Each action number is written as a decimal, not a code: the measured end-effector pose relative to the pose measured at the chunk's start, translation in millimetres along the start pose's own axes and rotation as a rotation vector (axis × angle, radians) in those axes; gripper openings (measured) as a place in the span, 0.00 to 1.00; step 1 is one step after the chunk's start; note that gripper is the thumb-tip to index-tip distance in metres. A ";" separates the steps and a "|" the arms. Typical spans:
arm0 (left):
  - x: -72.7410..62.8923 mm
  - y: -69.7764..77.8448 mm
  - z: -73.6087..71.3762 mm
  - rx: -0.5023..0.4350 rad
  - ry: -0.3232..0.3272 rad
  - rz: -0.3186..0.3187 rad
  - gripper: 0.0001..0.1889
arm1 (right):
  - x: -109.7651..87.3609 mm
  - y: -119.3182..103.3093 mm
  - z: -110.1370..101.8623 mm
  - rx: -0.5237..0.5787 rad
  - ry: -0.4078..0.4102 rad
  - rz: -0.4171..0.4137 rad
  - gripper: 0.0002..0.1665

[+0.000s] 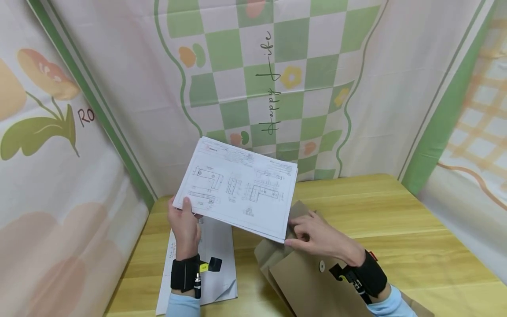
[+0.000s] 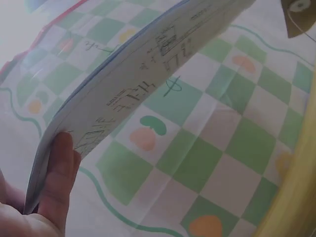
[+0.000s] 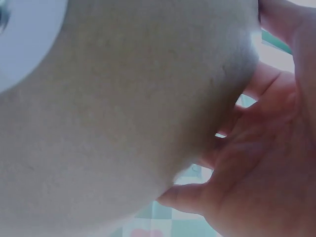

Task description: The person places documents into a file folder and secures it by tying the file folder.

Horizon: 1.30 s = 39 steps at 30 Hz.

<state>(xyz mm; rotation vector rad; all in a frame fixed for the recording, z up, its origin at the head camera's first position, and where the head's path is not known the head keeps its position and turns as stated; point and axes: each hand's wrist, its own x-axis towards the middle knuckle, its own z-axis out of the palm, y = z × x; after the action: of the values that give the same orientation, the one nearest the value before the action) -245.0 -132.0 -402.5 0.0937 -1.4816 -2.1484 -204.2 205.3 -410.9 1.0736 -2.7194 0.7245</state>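
My left hand [image 1: 185, 226] grips a thin stack of papers [image 1: 237, 189] by its lower left corner, thumb on top. Line drawings of brackets cover the top sheet, which is tilted above the table. In the left wrist view the fingers [image 2: 58, 180] lie along the underside of the stack. My right hand [image 1: 322, 235] holds the flap of a brown kraft envelope [image 1: 313, 281], its thumb close to the papers' lower right corner. The right wrist view shows the envelope [image 3: 123, 98] filling most of the frame, with fingers partly hidden behind its edge.
More printed sheets [image 1: 218, 264] lie on the wooden table [image 1: 356, 198] under my left forearm. A white round button [image 1: 321, 266] sits on the envelope. A patterned curtain [image 1: 253, 88] hangs behind the table and along both sides.
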 end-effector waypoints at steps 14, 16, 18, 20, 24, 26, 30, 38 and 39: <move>-6.4 10.0 -10.7 0.153 -0.095 0.022 0.15 | -0.2 3.5 -4.0 -0.008 -0.010 -0.004 0.22; -6.2 12.0 -12.4 0.177 -0.092 0.017 0.14 | -0.7 4.0 -4.3 -0.022 -0.011 -0.012 0.20; -6.4 14.3 -13.9 0.195 -0.096 0.013 0.15 | -1.5 4.0 -4.9 -0.038 -0.016 -0.018 0.17; -6.3 16.4 -15.6 0.213 -0.104 0.009 0.15 | -2.7 3.5 -5.8 -0.044 -0.021 -0.017 0.14; -6.2 19.4 -17.9 0.240 -0.118 0.011 0.14 | -5.6 2.2 -7.8 -0.059 -0.032 -0.007 0.09; -6.2 19.8 -18.1 0.247 -0.124 0.015 0.14 | -7.4 1.4 -9.2 -0.068 -0.040 0.009 0.07; -6.4 19.2 -17.1 0.263 -0.143 0.032 0.15 | -9.3 -0.4 -11.3 -0.069 -0.066 0.019 0.05; -4.8 17.8 -11.2 0.357 -0.246 0.071 0.13 | -8.7 -3.3 -11.9 -0.060 -0.117 0.014 0.06; -4.6 17.6 -10.7 0.354 -0.255 0.073 0.13 | -8.6 -3.3 -11.8 -0.061 -0.120 0.014 0.06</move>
<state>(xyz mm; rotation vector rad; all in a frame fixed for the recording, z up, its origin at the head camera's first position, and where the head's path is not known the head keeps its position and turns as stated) -230.8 -143.7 -392.2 -0.1124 -1.9697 -1.8732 -196.3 214.1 -401.7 1.1207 -2.8316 0.5933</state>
